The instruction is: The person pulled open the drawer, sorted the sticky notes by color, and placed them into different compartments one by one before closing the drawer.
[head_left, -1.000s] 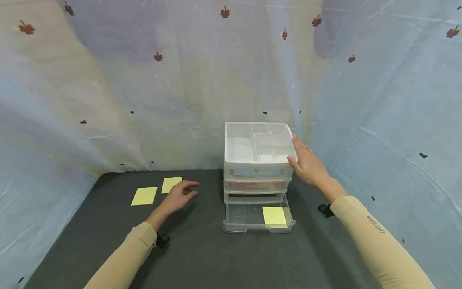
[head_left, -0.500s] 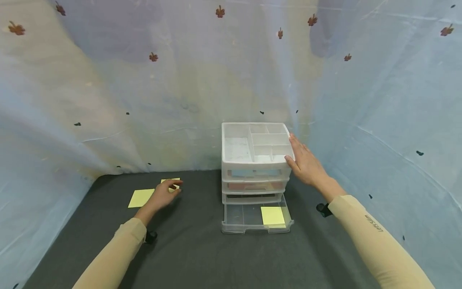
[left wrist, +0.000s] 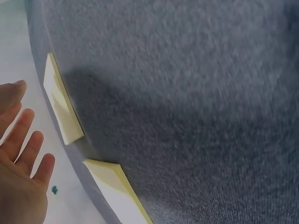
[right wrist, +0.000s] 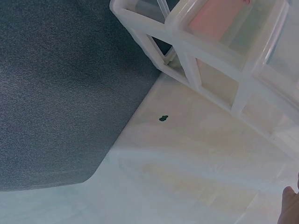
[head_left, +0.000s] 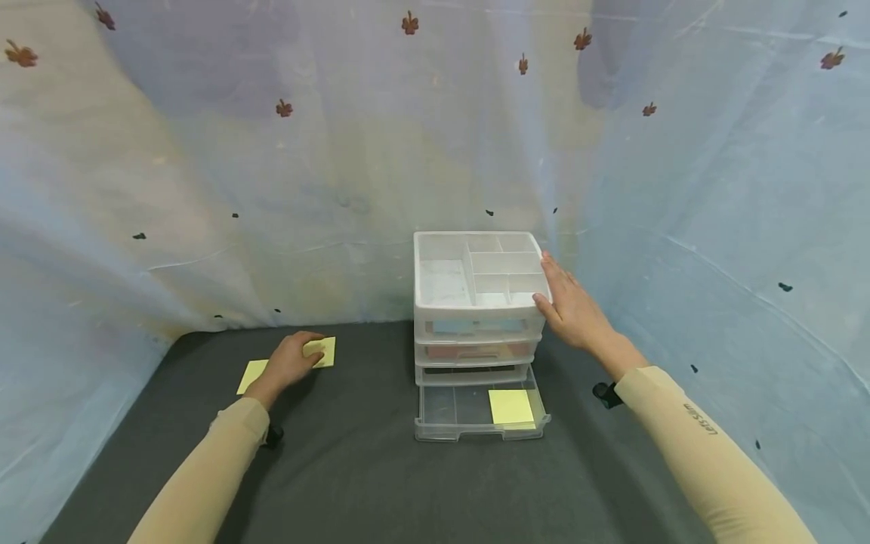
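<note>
Two yellow sticky note pads lie on the dark table at the left in the head view. Over the right-hand sticky note pad (head_left: 328, 353) my left hand (head_left: 287, 363) hovers, with thumb and fingers apart; it partly covers the left-hand sticky note pad (head_left: 251, 375). In the left wrist view the fingers (left wrist: 29, 151) are spread and look clear of both pads. My right hand (head_left: 578, 313) rests along the right top edge of a white plastic drawer organizer (head_left: 479, 311). The organizer's bottom drawer (head_left: 438, 412) is pulled out, and a yellow sticky note pad (head_left: 511, 408) lies in it.
The organizer's top has several open compartments (head_left: 506, 263). Its upper drawers (head_left: 479, 353) are pushed in and show coloured contents through the plastic. A patterned curtain (head_left: 353, 166) hangs behind and beside the dark table (head_left: 381, 476).
My left hand has moved left, from beside the right-hand sticky note pad to over it. The right hand stays on the organizer. The head view has shifted slightly.
</note>
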`<state>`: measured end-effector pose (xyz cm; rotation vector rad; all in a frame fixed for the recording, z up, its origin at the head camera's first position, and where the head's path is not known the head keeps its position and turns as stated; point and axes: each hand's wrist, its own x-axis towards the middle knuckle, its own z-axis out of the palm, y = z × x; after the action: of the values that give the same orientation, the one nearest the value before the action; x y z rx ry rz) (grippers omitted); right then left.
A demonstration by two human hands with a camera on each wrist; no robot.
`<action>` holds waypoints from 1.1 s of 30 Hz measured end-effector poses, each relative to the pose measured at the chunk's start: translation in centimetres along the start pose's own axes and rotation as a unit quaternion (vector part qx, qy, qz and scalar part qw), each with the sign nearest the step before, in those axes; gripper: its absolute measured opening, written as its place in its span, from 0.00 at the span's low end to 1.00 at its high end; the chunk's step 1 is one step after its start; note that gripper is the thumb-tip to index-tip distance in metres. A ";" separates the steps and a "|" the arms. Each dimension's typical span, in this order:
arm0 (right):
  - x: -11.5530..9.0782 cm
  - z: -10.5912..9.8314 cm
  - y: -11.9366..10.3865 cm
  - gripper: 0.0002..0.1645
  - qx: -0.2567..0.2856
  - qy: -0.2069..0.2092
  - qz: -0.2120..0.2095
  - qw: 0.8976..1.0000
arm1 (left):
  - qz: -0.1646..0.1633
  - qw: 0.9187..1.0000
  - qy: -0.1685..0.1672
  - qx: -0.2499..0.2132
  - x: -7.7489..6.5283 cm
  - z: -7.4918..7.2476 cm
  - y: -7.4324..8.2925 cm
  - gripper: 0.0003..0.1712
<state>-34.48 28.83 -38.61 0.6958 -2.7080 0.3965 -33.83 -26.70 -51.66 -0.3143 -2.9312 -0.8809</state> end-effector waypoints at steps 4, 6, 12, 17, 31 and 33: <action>0.1 0.1 0.0 0.44 0.002 0.003 0.000 1.000 | -0.022 1.000 -0.019 0.012 0.2 -0.4 -0.8 0.29; 0.1 0.1 0.0 0.44 0.003 0.003 -0.001 1.000 | -0.034 0.999 -0.029 0.013 0.3 -0.6 -1.3 0.31; 0.0 0.2 0.0 0.44 0.004 -0.001 0.000 1.000 | -0.062 0.995 -0.073 0.026 0.7 -1.4 -2.8 0.35; 0.1 0.1 0.0 0.44 0.000 -0.001 0.001 1.000 | -0.078 0.991 -0.103 0.043 1.0 -1.7 -3.2 0.37; -0.1 0.1 0.0 0.44 -0.003 0.003 0.002 1.000 | -0.083 0.987 -0.120 0.073 1.3 -2.1 -2.1 0.39; -0.1 0.1 0.1 0.44 -0.005 0.003 0.003 1.000 | -0.080 0.987 -0.120 0.067 1.3 -2.0 -2.1 0.40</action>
<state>-34.49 28.89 -38.75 0.6827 -2.7061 0.3869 -35.56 -29.32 -50.98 -0.1913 -3.2592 -0.7001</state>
